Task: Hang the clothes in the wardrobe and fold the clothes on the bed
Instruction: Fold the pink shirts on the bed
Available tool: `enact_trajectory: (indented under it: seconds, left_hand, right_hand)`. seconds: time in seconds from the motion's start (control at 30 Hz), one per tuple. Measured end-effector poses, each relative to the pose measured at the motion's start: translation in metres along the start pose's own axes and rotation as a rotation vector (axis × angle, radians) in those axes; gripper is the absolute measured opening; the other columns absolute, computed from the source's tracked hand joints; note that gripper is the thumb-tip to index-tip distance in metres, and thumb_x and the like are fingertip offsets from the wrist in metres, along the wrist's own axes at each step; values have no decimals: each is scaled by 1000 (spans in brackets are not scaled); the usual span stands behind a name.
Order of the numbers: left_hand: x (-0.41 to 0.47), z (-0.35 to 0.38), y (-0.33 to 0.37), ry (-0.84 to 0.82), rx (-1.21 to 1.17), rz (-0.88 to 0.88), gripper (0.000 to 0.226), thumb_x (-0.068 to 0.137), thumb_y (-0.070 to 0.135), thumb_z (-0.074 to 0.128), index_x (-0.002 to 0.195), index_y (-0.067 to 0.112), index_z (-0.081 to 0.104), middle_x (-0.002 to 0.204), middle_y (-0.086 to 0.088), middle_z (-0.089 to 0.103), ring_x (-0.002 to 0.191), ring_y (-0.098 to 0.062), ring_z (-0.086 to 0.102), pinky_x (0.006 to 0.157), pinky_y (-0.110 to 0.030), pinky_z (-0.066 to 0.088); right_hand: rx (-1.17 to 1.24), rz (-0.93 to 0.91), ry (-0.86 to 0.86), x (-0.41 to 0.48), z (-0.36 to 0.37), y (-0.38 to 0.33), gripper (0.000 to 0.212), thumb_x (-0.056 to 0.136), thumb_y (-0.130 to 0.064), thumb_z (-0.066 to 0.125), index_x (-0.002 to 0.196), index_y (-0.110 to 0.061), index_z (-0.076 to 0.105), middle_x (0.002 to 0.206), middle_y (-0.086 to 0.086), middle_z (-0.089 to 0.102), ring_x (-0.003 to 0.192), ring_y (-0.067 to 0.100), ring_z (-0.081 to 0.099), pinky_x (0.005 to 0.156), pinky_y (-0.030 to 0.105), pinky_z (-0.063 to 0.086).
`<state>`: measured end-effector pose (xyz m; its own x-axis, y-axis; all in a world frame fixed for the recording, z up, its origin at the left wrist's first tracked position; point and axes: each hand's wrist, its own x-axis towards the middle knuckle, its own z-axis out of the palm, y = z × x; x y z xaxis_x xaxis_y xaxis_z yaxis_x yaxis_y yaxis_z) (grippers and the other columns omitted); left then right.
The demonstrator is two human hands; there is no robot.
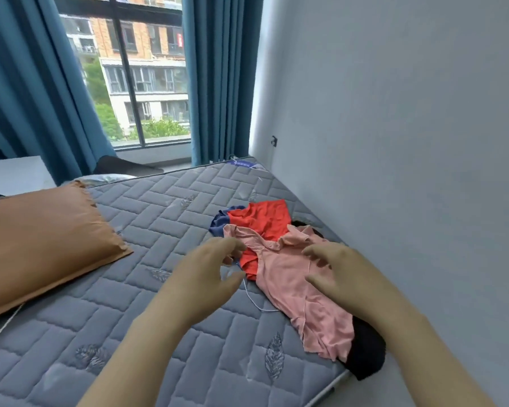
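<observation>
Pink shirt (294,289) tops a pile by the bed's (130,318) wall edge, over a red top (259,221) and black garment (368,356). Left hand (206,277) and right hand (344,274) hover spread, holding nothing. Risk: the overlapping red top may lift with it.

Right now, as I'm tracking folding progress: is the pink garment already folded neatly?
No, the pink garment lies spread and rumpled across the red garment and black garment on the mattress.

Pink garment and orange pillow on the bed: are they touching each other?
Apart. The head view shows a broad stretch of bare grey mattress lying between the pink garment and the orange pillow.
</observation>
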<state>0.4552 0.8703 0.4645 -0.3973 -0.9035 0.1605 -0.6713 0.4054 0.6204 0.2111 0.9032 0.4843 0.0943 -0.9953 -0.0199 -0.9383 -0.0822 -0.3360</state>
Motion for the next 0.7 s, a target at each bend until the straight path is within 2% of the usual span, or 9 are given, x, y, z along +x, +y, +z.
enact_trajectory:
  seconds: [0.07,0.13,0.23,0.37,0.5,0.7]
  left_hand:
    - [14,17,5,-60,-9,36,34,86,21,65,118,27,59,110,14,60,95,0,55,80,-7,39]
    - [26,36,11,-99,-26,68,35,84,19,65,118,26,60,108,14,61,93,0,55,82,-10,40]
    - [38,63,19,-160,-45,117,34,83,17,66,116,24,60,104,15,60,90,0,55,77,-4,38]
    - [56,97,37,-217,-30,135,33,83,18,66,115,25,61,105,16,59,91,1,55,80,-15,44]
    - [84,137,69,-233,-28,145,33,82,17,67,114,23,61,104,13,62,92,-4,57,86,-28,48]
    - [122,208,130,-280,-53,126,31,83,19,67,113,24,61,103,14,61,94,-3,58,85,-26,47]
  right_hand:
    - [15,78,-1,-12,3,19,36,86,-27,66,121,-28,61,117,-12,62,93,1,56,87,20,46]
    - [28,137,-5,-21,5,37,36,86,-29,65,121,-28,61,117,-12,62,95,1,57,86,21,46]
    - [30,213,-15,-29,7,64,36,87,-30,65,122,-25,61,121,-10,62,101,5,59,90,25,47]
    - [69,264,7,-37,6,104,37,87,-31,66,123,-26,61,118,-10,62,98,3,58,89,20,46]
    - [101,290,-9,-42,0,156,38,86,-32,66,123,-26,61,116,-10,62,97,4,58,89,24,48]
    - [129,313,-9,-52,-18,245,37,85,-31,64,122,-26,61,117,-8,62,102,7,58,89,26,48]
